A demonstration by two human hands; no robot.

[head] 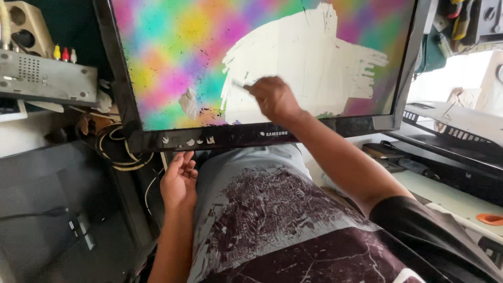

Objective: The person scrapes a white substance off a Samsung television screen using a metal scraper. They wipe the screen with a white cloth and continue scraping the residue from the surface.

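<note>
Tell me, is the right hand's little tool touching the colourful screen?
Cannot tell. In the head view the right hand holds the thin tool against the screen, but blur hides any contact.

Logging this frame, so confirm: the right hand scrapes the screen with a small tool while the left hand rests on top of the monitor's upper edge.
Wrong about the left hand: the head view shows it below the monitor's bottom bezel, open, palm up. The rest stands: the right hand holds a small tool against the screen.
</note>
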